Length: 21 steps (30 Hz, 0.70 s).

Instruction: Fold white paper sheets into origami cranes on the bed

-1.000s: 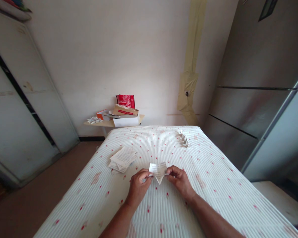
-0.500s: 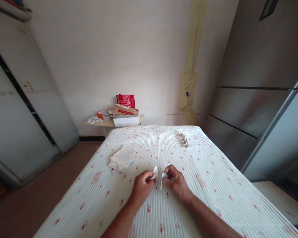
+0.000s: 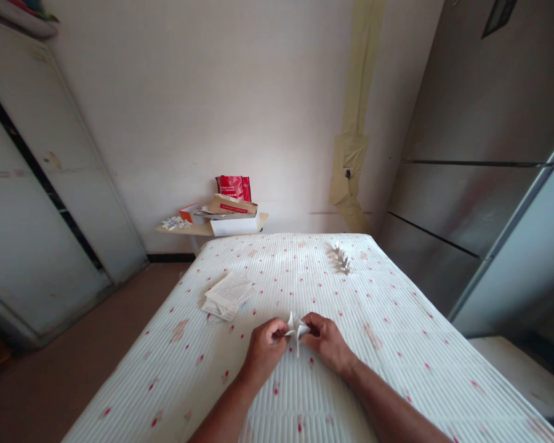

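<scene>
Between my two hands is a small folded piece of white paper [image 3: 298, 333] with pointed flaps. My left hand [image 3: 266, 343] pinches its left flap between thumb and fingers. On the other side, my right hand [image 3: 325, 339] pinches the right flap, its fingers curled. The paper is held just above the ribbed, flower-dotted bed cover [image 3: 277, 387]. To the left, beyond my left hand, lies a loose pile of printed paper sheets [image 3: 229, 294]. Several folded paper figures [image 3: 340, 259] stand in a row farther off at the right.
Past the far edge, a small table [image 3: 203, 229] bears a white box [image 3: 234, 227], a red bag [image 3: 233, 187] and a heap of white folded paper pieces [image 3: 176, 223]. A grey refrigerator [image 3: 457, 197] rises on the right, a pale cabinet [image 3: 83, 172] on the left.
My hands have drawn slightly closer together, and the right one is a little lower. The flaps of the folded paper now stand nearer each other. The sheets and figures have not moved.
</scene>
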Motion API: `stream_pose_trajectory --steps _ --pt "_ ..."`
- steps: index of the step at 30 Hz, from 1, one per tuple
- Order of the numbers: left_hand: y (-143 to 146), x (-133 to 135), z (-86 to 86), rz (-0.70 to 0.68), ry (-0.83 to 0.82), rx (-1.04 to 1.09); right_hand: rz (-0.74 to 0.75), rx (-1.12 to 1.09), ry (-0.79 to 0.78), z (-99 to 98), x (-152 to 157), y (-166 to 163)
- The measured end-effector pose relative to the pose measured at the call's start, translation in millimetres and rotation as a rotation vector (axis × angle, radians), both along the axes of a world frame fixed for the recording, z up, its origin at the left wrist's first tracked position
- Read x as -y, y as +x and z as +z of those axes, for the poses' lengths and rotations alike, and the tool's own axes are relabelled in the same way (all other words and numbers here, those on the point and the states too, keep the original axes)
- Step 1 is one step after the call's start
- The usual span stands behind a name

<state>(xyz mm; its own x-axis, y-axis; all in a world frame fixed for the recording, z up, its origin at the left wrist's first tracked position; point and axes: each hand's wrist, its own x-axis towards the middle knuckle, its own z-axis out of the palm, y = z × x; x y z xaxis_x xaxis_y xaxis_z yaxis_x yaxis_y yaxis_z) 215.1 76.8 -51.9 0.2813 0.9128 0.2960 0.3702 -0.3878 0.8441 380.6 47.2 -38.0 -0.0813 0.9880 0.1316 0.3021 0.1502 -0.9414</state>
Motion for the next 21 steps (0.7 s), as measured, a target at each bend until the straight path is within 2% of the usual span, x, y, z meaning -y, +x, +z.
stream_pose_trajectory --steps 5,8,11,15,21 --pt "1.2 2.5 2.9 -0.048 -0.043 0.104 -0.037 0.038 0.034 -6.6 -3.0 0.8" --pt "0.6 1.2 1.6 -0.004 -0.03 0.068 -0.08 0.006 0.013 -11.8 -6.1 1.2" --pt "-0.2 -0.7 -1.9 0.046 -0.037 -0.002 -0.06 -0.067 -0.047 -14.2 -6.6 0.7" --pt "-0.7 -0.5 -3.1 0.017 -0.048 -0.006 -0.018 -0.139 -0.064 -13.6 -4.2 -0.8" --pt "-0.3 0.4 -0.1 -0.006 0.003 -0.014 -0.003 -0.106 -0.052 -10.5 -2.1 -1.8"
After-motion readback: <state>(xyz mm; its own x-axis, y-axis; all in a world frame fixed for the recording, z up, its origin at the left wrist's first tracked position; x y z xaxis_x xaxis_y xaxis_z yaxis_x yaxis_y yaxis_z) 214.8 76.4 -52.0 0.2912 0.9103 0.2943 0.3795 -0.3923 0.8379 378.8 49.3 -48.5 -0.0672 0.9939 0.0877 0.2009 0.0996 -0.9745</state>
